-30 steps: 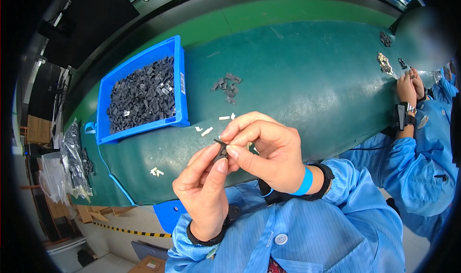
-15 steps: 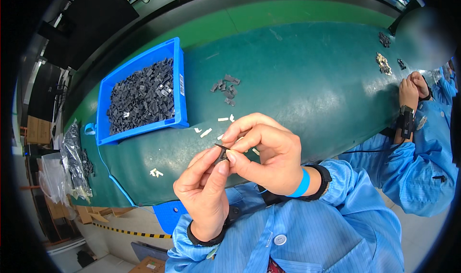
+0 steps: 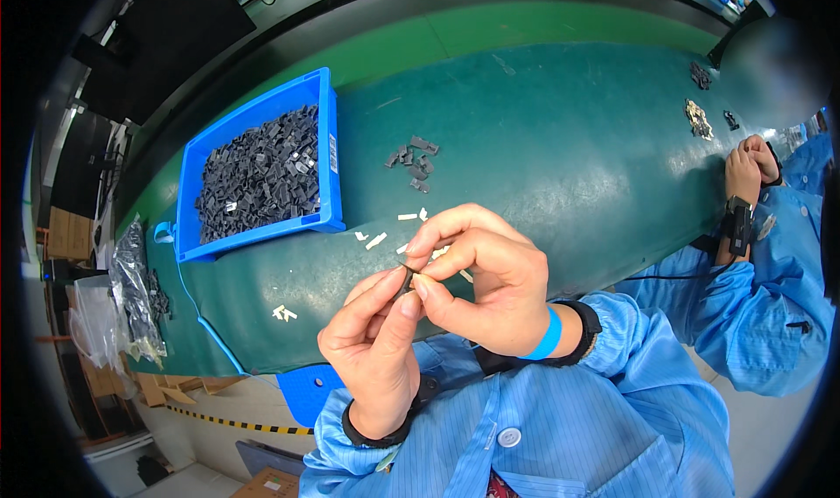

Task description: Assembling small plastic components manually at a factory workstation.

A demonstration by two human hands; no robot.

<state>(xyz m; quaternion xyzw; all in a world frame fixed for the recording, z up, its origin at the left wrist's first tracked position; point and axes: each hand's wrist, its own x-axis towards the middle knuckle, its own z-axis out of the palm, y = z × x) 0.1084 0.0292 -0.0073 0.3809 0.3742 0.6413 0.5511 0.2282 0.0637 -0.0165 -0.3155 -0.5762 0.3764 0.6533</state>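
Observation:
Just above the near edge of the green table, both hands meet fingertip to fingertip. My left hand (image 3: 374,345) pinches a small black plastic part (image 3: 407,281) between thumb and fingers. My right hand (image 3: 486,275), with a blue band at its wrist, closes thumb and fingers on the upper end of that same part. Fingertips cover most of it. Small cream strips (image 3: 376,241) lie on the table beyond my fingers, some partly hidden behind my right hand. Farther back rests a loose group of black parts (image 3: 411,160).
A blue bin (image 3: 331,165) heaped with black parts stands at the left. Left of it lie clear plastic bags (image 3: 131,297); a blue cord (image 3: 210,327) hangs over the edge. At right, a co-worker's hands (image 3: 751,165) are near small piles of parts (image 3: 697,119).
The black part has turned slightly between my fingertips, and less of it sticks out. Both hands stay almost in the same place.

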